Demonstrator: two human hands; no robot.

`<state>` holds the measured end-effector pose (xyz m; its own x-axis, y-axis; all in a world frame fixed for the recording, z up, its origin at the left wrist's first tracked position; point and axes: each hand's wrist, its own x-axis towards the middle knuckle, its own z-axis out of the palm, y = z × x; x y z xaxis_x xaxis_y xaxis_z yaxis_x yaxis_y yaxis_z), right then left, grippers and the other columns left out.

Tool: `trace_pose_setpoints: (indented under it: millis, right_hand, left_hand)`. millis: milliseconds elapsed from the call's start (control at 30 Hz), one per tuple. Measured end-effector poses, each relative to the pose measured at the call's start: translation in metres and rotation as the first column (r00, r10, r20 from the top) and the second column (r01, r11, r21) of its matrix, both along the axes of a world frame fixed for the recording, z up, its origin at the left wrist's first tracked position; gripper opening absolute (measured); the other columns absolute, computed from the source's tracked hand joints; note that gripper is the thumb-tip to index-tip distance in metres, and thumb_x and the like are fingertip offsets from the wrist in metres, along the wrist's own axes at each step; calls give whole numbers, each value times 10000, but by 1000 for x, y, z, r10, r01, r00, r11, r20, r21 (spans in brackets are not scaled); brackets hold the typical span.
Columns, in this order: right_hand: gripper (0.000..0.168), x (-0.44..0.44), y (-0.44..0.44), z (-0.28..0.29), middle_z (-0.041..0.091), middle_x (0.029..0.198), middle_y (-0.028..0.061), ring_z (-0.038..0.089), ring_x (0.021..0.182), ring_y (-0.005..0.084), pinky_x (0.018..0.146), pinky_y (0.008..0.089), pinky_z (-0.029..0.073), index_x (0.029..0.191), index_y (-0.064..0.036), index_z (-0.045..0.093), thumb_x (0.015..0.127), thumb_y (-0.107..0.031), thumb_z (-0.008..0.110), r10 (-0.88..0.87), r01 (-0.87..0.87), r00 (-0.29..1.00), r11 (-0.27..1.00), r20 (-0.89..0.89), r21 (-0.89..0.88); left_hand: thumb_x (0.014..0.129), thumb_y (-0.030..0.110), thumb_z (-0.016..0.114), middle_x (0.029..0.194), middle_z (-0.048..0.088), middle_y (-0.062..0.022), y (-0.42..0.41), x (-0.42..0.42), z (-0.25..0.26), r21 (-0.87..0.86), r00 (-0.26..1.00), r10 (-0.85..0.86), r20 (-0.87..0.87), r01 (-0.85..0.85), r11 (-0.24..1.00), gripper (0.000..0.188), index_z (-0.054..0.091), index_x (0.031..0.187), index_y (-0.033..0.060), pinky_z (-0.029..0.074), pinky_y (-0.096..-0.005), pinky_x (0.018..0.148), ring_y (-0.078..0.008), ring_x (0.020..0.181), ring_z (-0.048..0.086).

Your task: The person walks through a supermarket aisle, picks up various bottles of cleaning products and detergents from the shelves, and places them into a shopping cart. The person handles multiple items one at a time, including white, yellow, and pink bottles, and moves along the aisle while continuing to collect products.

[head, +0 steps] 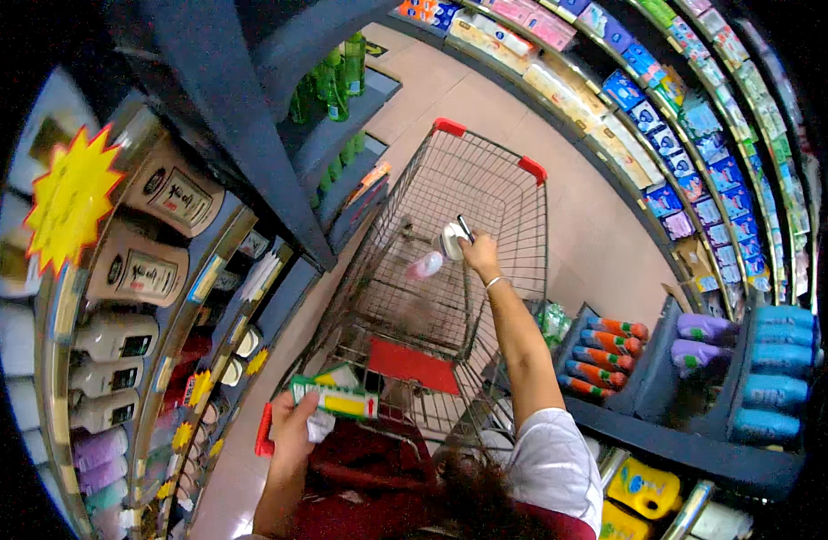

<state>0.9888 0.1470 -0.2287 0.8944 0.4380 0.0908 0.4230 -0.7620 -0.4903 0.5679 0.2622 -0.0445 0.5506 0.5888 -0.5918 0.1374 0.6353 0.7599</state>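
A wire shopping cart (403, 290) with red corner pieces stands before me. Over its basket my right hand (481, 253) grips a dark, slim item and a white, rounded item (452, 241); their exact kinds are unclear. Just below and left of that hand is a clear and pink container (425, 266); whether it is held or lies in the basket I cannot tell. My left hand (295, 418), near the red cart handle (265, 429), holds a green and yellow box (343, 399) and a crumpled white item (320, 426).
Shelves of pump bottles (177, 196) line the left side. Green bottles (336, 84) stand on a grey shelf ahead. Curved shelves of packaged tissues (555, 94) run along the right. Orange bottles (606, 347) and blue bottles (775, 371) lie in a grey display at the right.
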Motion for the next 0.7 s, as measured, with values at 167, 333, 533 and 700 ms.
trace_pose_setpoints:
  millis: [167,333,533,700]
  right_hand:
    - [332,22,30,-36,602,763,265,604,749,397,693,443,492,907,41,585,727,-232,644,61,-94,984,975,-167,-201]
    - [281,36,-10,-47,607,736,230,601,717,397,637,437,485,807,31,606,707,-224,667,20,-25,999,990,-39,-137]
    - [303,2,-69,97,588,657,228,591,620,377,560,439,464,777,18,594,736,-278,646,101,-94,994,976,27,-196]
    - [264,-92,-127,302,552,563,167,545,473,231,485,328,418,806,-20,624,731,-268,678,84,-77,996,975,27,-208]
  left_hand:
    - [777,38,616,734,627,-18,-6,-12,-13,70,996,-79,34,77,995,49,643,785,-3,424,-211,574,-62,616,538]
    - [789,66,631,729,614,-6,0,-2,-8,-42,986,-166,29,167,985,63,641,777,5,407,-197,581,-51,620,526]
    - [805,113,630,643,580,27,-8,-4,-8,-30,893,-449,-25,449,893,89,647,780,30,383,-200,476,-40,543,494]
    - [814,177,625,663,581,24,-33,17,7,58,800,-591,104,589,806,145,649,799,35,397,-214,501,-42,572,502]
